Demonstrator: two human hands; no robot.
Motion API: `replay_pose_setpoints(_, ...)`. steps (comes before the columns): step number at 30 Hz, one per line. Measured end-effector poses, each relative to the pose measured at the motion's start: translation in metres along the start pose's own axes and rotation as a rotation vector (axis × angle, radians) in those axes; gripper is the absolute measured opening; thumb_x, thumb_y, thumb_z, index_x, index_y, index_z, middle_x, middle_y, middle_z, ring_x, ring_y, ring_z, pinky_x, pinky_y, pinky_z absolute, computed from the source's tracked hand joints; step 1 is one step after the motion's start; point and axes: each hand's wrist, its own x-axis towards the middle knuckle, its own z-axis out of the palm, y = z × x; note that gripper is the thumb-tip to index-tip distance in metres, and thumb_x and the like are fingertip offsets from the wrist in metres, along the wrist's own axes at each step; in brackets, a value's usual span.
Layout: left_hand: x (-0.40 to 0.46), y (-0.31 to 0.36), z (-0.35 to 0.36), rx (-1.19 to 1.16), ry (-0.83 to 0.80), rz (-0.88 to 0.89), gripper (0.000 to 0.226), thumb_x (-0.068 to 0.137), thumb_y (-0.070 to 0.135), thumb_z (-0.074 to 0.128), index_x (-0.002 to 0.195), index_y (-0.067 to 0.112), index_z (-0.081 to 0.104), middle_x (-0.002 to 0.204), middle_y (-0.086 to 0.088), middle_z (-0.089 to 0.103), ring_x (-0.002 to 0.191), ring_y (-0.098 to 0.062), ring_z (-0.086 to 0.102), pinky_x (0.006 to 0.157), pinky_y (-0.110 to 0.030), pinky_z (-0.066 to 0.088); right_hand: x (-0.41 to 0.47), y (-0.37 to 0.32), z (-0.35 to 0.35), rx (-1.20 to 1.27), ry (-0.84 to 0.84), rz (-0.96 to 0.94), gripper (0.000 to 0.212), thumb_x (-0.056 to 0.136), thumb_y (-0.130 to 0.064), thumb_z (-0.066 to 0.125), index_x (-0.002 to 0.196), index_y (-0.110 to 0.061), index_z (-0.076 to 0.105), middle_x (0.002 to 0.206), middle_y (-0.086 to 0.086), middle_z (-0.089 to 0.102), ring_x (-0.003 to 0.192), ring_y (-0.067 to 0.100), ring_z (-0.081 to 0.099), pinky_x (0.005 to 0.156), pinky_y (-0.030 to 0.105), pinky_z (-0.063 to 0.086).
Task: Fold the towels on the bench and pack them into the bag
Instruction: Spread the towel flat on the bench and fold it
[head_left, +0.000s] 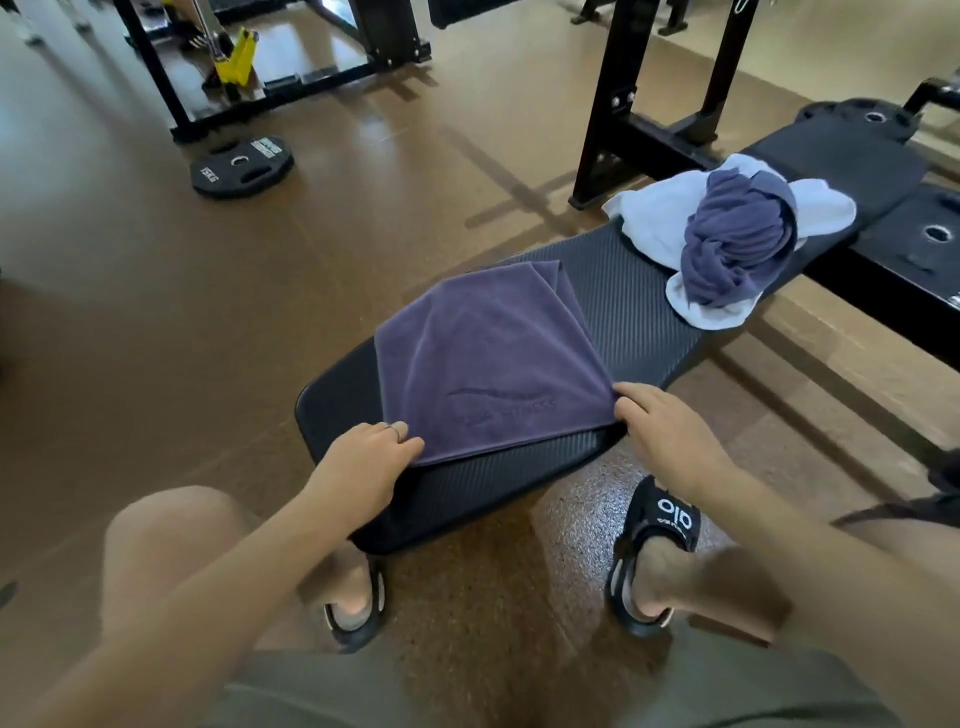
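A: Towel (488, 364), the purple one, lies flat on the near end of the bench (628, 312), folded over, its near edge raised off the pad.

B: And the hands?

A: The left hand (363, 462) pinches the near left corner, fingers curled over the cloth. The right hand (660, 426) grips the near right corner the same way. The towel stretches between them and away from the person.

B: How many towels in all?

A: Three can be counted. One under the hands; farther along the bench a crumpled dark blue towel (737, 244) sits on a pale towel (654, 213), touching it. Both lie well apart from the hands.

B: Anything beyond?

A: One weight plate (241, 166) on the floor, far left.
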Motion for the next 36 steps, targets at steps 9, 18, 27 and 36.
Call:
replay_pose_setpoints(9,-0.008,0.014,-0.007,0.092,-0.177,0.028,0.037,0.095,0.019,0.056,0.131,0.025,0.051,0.126,0.0,0.053,0.107,-0.019,0.058,0.092,-0.031,0.046,-0.018,-0.01,-0.003,0.037,-0.001,0.081,0.022,0.08,0.008,0.072,0.096,-0.006,0.066,0.124,0.017,0.066,0.114,0.036,0.064,0.091,0.046,0.056)
replay_pose_setpoints(18,0.03,0.005,-0.059,-0.235,-0.176,-0.063,0.041,0.094,0.062,0.05,0.121,0.032,0.046,0.109,0.01,0.055,0.089,-0.013,0.061,0.076,-0.035,0.055,0.028,-0.018,-0.038,0.489,-0.075,0.417,0.026,0.079,-0.003,0.06,0.1,-0.019,0.059,0.103,-0.001,0.062,0.095,0.021,0.06,0.083,0.037,0.049)
replay_pose_setpoints(27,0.139,-0.016,-0.039,-0.271,-0.065,-0.083,0.09,0.089,0.07,0.054,0.16,0.032,0.015,0.166,-0.007,0.019,0.151,-0.03,0.023,0.123,-0.046,0.025,0.16,0.022,-0.023,0.796,-0.005,0.716,0.011,0.089,-0.018,0.062,0.099,-0.02,0.059,0.094,0.004,0.07,0.071,0.017,0.071,0.064,0.032,0.055)
replay_pose_setpoints(36,0.184,-0.031,-0.012,-0.295,-0.272,-0.145,0.12,0.073,0.083,0.062,0.159,0.041,-0.011,0.168,-0.004,-0.02,0.156,-0.03,-0.01,0.125,-0.057,0.005,0.194,0.043,0.018,0.841,0.011,0.802,0.023,0.09,-0.019,0.069,0.11,-0.015,0.057,0.088,0.003,0.07,0.056,0.01,0.061,0.046,0.016,0.044)
